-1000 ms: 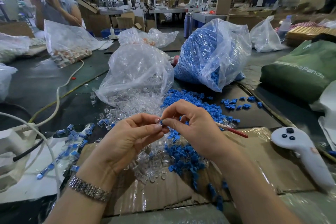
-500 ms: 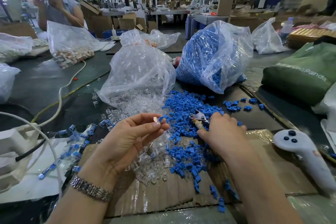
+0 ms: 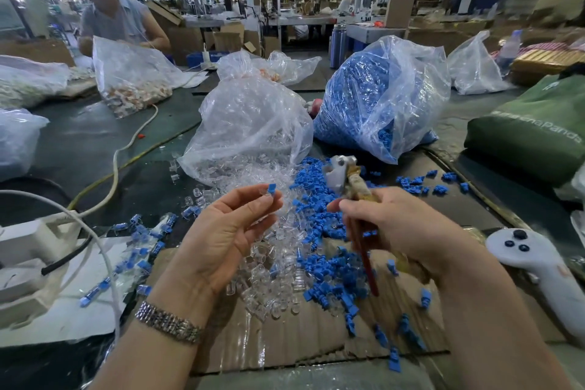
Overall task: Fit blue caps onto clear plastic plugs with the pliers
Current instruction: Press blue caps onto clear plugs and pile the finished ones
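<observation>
The cap (image 3: 271, 189), a small blue piece, sits on a clear plug (image 3: 264, 192) that we pinch between the thumb and fingertips of our left hand (image 3: 226, 231), raised above the loose pile of clear plugs (image 3: 272, 266). The plug is nearly see-through, so we cannot tell how far the cap is seated on it.

Our right hand (image 3: 389, 225) grasps the pliers (image 3: 346, 187) by their handles, fingers curled round them, one red handle (image 3: 364, 260) running down below the palm. The grey head (image 3: 337, 172) points up and away from us, tilted a little toward the left hand. The jaws look slightly parted, but blur keeps us from being sure.

What the coming move turns on is this: the cap lies to the left of the pliers head, near it but not touching, at about the same height or a little lower. The long axis of the pliers runs from our right wrist up toward the bag of blue caps (image 3: 380, 98), so the head would have to swing leftward, or the left hand bring the plug rightward, for the jaws to close over cap and plug. We judge the squeeze is not yet made.

Just beyond the pliers lie loose blue caps (image 3: 316, 199); left of that blue bag stands the bag of clear plugs (image 3: 250, 123). Cardboard (image 3: 300, 339) covers the worktop (image 3: 79, 142) below the pile.
</observation>
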{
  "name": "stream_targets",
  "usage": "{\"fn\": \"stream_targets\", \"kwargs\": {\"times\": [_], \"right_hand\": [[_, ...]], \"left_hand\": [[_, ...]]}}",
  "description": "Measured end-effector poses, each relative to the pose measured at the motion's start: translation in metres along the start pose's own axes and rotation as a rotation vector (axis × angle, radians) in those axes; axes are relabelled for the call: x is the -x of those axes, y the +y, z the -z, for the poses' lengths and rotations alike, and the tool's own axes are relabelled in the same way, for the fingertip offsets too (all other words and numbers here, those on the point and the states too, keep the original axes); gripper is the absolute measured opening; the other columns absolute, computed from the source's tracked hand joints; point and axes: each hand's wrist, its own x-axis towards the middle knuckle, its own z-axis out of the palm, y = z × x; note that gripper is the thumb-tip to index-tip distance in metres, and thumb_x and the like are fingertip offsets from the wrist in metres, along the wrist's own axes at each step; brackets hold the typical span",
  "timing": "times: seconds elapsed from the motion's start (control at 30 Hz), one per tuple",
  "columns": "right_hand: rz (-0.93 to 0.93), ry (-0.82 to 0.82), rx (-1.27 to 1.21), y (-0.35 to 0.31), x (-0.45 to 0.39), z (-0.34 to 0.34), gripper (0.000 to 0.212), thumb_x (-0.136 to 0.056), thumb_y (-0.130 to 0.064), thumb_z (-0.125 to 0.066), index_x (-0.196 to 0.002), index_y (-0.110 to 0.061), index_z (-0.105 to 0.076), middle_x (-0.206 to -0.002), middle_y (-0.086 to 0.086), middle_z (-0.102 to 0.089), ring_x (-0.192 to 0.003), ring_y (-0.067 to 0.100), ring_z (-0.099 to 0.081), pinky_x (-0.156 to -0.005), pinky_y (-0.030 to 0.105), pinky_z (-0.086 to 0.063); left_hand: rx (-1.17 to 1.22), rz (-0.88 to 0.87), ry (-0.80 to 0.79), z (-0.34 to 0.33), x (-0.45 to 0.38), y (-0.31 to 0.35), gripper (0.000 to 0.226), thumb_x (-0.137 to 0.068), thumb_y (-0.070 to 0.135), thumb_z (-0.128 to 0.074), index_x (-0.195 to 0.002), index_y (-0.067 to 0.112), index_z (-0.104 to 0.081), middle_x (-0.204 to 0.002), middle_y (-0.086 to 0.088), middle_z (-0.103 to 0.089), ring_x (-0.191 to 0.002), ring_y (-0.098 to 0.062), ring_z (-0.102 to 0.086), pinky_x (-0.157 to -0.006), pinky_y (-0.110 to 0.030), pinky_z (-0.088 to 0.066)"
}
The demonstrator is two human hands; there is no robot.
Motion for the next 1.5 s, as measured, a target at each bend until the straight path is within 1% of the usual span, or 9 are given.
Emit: {"fn": "stream_targets", "kwargs": {"times": [0.07,0.17,0.37,0.57,0.7,0.93,1.2,1.37,1.5], "right_hand": [[-0.018,-0.22,-0.11,0.0,0.003,-0.009,0.026,-0.095,-0.029,-0.067,-0.108,-0.008,-0.076,-0.087,0.007,-0.072,-0.083,0.022,-0.072,-0.08,0.039,-0.058],[-0.024,-0.317,-0.095,0.002,0.003,-0.024,0.044,-0.084,-0.031,-0.067,-0.113,0.002,-0.069,-0.095,0.014,-0.076,-0.094,0.031,-0.075,-0.085,0.046,-0.061],[0.005,-0.315,0.102,0.001,0.009,-0.036,0.066,-0.071,-0.053,-0.069,-0.111,-0.001,-0.067,-0.098,0.012,-0.078,-0.099,0.036,-0.074,-0.099,0.06,-0.052],[0.013,-0.327,0.045,-0.002,0.011,-0.038,0.05,-0.083,-0.041,-0.064,-0.108,0.002,-0.067,-0.096,0.013,-0.078,-0.097,0.037,-0.074,-0.096,0.056,-0.056],[-0.003,-0.356,-0.002,-0.004,0.012,-0.037,0.043,-0.097,-0.036,-0.06,-0.113,0.004,-0.061,-0.086,0.01,-0.076,-0.083,0.03,-0.074,-0.079,0.041,-0.061],[0.034,-0.301,0.037,-0.005,0.011,-0.042,0.035,-0.105,-0.036,-0.054,-0.091,-0.006,-0.062,-0.07,0.005,-0.065,-0.059,0.02,-0.065,-0.057,0.028,-0.056],[-0.004,-0.373,-0.038,-0.001,0.002,-0.038,0.052,-0.093,-0.056,-0.058,-0.107,-0.006,-0.067,-0.08,0.009,-0.072,-0.075,0.027,-0.072,-0.075,0.043,-0.06],[0.13,-0.043,0.183,-0.002,0.005,-0.022,0.043,-0.093,-0.062,-0.057,-0.096,-0.022,-0.071,-0.08,-0.001,-0.074,-0.074,0.017,-0.073,-0.081,0.049,-0.061],[0.16,0.311,0.446,0.005,-0.003,-0.009,0.029,-0.09,-0.048,-0.068,-0.083,-0.022,-0.059,-0.073,-0.006,-0.059,-0.062,0.009,-0.054,-0.059,0.035,-0.044]], "left_hand": [[-0.006,-0.028,-0.002,-0.001,0.0,0.0,0.019,-0.076,0.001,-0.073,-0.09,0.009,-0.082,-0.11,-0.017,-0.076,-0.101,-0.025,-0.075,-0.076,-0.029,-0.061],[-0.035,-0.06,-0.018,-0.003,0.0,-0.001,0.019,-0.075,0.003,-0.073,-0.088,0.014,-0.082,-0.107,-0.013,-0.077,-0.099,-0.021,-0.074,-0.081,-0.029,-0.061],[-0.104,-0.104,-0.075,-0.004,0.001,-0.003,0.022,-0.072,0.002,-0.075,-0.09,0.011,-0.081,-0.096,-0.009,-0.077,-0.093,-0.021,-0.074,-0.088,-0.032,-0.061],[-0.202,-0.133,-0.097,-0.003,0.002,-0.004,0.023,-0.072,0.006,-0.076,-0.093,0.013,-0.081,-0.097,-0.011,-0.076,-0.096,-0.023,-0.073,-0.091,-0.032,-0.059],[-0.234,-0.139,-0.105,-0.004,0.003,-0.004,0.023,-0.071,0.011,-0.078,-0.093,0.015,-0.081,-0.1,-0.012,-0.077,-0.098,-0.023,-0.073,-0.091,-0.031,-0.059],[-0.334,-0.178,-0.046,-0.006,0.006,-0.004,0.025,-0.069,0.018,-0.078,-0.094,0.018,-0.082,-0.1,-0.012,-0.078,-0.096,-0.02,-0.074,-0.084,-0.027,-0.058],[-0.285,-0.262,0.008,-0.004,0.003,-0.005,0.021,-0.069,0.017,-0.078,-0.09,0.02,-0.082,-0.098,-0.009,-0.078,-0.097,-0.02,-0.073,-0.089,-0.029,-0.058],[-0.728,-0.431,0.385,0.02,-0.004,-0.001,0.014,-0.085,0.01,-0.078,-0.09,0.023,-0.075,-0.088,0.001,-0.075,-0.079,-0.009,-0.067,-0.075,-0.029,-0.055],[-1.164,-0.464,0.672,0.033,-0.002,0.009,0.008,-0.087,0.015,-0.072,-0.09,0.022,-0.07,-0.095,-0.005,-0.07,-0.088,-0.024,-0.065,-0.081,-0.042,-0.056]]}}
